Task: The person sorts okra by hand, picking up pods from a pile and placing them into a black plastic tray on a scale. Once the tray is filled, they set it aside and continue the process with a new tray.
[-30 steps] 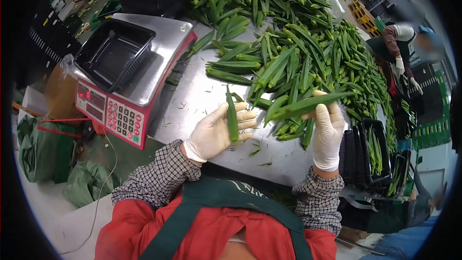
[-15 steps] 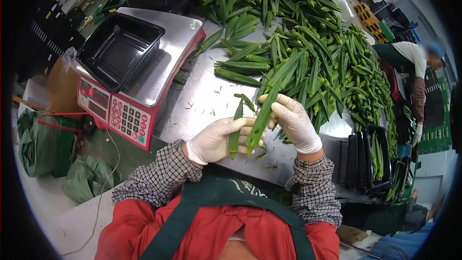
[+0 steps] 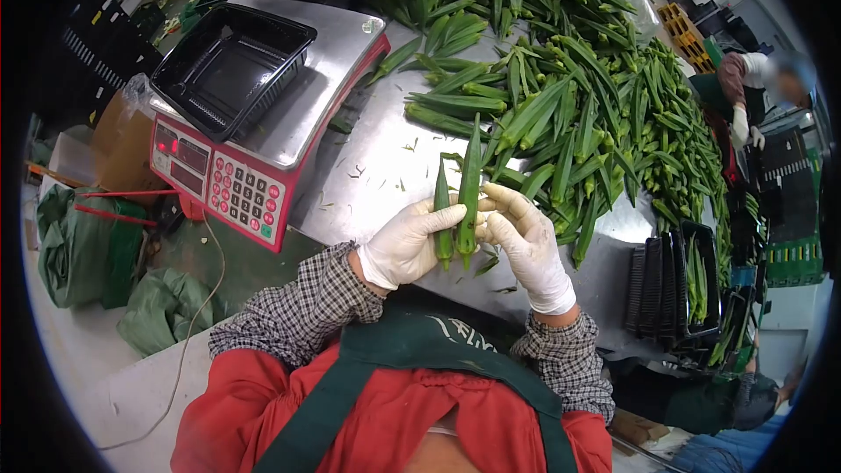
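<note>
My left hand (image 3: 410, 243), in a white glove, is closed around two green okra pods. The shorter okra pod (image 3: 443, 215) stands beside a longer okra pod (image 3: 470, 184), both upright with their stem ends down. My right hand (image 3: 526, 254), also gloved, is just right of the longer pod. Its fingers are bent, with a gap between thumb and forefinger, and nothing is seen gripped there. Beyond both hands, a large heap of okra (image 3: 604, 114) covers much of the metal table (image 3: 372, 158).
On my left is a red-sided scale (image 3: 337, 44) bearing a black plastic tray (image 3: 232, 66). Stacked black trays (image 3: 653, 289), the front one with okra inside, stand at right. Green bags (image 3: 166, 311) lie lower left. Another person (image 3: 745, 79) works at far right.
The longer okra pod has gone from my right hand into my left, turning upright beside the shorter one. My right hand's fingers have loosened. The other person's arms have shifted.
</note>
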`<move>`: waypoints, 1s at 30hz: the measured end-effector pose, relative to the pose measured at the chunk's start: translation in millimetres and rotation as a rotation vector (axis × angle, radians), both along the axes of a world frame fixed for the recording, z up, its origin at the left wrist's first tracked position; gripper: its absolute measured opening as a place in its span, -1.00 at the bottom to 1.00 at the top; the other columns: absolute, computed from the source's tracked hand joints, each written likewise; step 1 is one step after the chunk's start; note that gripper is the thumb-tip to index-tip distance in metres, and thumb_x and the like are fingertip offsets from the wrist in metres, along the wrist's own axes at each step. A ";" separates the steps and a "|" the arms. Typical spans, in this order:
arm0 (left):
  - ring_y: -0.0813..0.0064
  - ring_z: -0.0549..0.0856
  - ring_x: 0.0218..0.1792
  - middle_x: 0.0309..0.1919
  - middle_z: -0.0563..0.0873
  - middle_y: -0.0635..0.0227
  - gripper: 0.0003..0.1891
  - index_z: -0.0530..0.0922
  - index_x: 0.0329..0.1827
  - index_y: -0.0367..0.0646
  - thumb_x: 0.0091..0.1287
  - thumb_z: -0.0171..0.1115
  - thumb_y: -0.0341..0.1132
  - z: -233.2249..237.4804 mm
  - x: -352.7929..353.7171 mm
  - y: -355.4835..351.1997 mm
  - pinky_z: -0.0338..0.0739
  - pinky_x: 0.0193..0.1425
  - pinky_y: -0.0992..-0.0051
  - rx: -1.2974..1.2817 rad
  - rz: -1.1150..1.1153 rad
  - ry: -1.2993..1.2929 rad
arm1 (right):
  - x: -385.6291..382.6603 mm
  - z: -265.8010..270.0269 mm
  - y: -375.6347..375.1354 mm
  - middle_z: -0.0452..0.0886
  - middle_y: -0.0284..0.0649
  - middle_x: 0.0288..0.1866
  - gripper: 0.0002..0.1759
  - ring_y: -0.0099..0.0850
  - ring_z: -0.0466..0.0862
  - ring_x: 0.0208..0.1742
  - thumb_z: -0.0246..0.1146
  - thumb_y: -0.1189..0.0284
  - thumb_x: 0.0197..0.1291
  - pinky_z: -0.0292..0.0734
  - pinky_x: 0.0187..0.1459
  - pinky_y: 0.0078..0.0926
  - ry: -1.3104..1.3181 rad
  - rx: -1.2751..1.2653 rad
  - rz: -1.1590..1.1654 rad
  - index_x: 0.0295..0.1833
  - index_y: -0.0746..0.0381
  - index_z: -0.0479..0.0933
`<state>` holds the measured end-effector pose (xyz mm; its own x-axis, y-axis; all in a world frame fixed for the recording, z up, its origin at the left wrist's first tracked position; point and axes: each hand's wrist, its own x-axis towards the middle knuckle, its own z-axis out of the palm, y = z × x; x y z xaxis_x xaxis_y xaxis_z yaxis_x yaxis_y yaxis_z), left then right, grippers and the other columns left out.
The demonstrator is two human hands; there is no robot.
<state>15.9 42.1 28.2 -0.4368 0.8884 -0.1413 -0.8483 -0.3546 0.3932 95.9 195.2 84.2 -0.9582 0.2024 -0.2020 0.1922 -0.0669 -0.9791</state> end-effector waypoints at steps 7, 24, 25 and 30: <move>0.38 0.61 0.06 0.05 0.59 0.18 -0.62 0.38 0.22 -0.32 0.41 0.09 -0.32 6.9 12.7 2.3 0.51 0.19 0.36 -0.079 0.075 0.023 | 8.1 -3.4 -8.7 0.58 -0.26 -0.10 -0.57 -0.60 0.59 -0.21 0.19 0.54 0.20 0.49 -0.19 -0.65 0.098 0.554 0.075 0.20 0.39 0.40; 0.30 0.65 0.01 -0.03 0.63 0.12 -0.69 0.42 0.14 -0.32 0.42 0.06 -0.33 -6.7 18.4 -1.5 0.55 0.15 0.24 -0.006 0.030 -0.105 | 22.3 -6.7 1.9 0.59 -0.28 -0.11 -0.75 -0.66 0.55 -0.30 0.18 0.48 0.29 0.46 -0.21 -0.75 0.044 0.059 -0.180 0.03 0.38 0.50; 0.29 0.65 0.01 -0.04 0.63 0.12 -0.70 0.43 0.12 -0.31 0.42 0.06 -0.33 -6.6 18.3 -1.9 0.56 0.15 0.23 -0.010 0.032 -0.103 | 23.2 -7.3 3.3 0.58 -0.28 -0.11 -0.77 -0.66 0.55 -0.29 0.20 0.48 0.28 0.46 -0.21 -0.74 0.060 0.095 -0.194 -0.02 0.38 0.51; 0.29 0.66 -0.02 -0.06 0.65 0.14 -0.72 0.45 0.08 -0.31 0.40 0.09 -0.34 -5.2 19.2 -2.2 0.56 0.14 0.22 -0.063 0.054 -0.086 | 33.3 -10.1 16.8 0.56 -0.31 -0.11 -0.86 -0.65 0.53 -0.25 0.25 0.49 0.22 0.46 -0.18 -0.69 0.153 0.283 -0.256 -0.22 0.37 0.55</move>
<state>35.1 39.9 23.0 -0.4672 0.8523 -0.2350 -0.8605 -0.3773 0.3423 129.2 212.0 74.2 -0.8843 0.4653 0.0373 0.0547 0.1828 -0.9816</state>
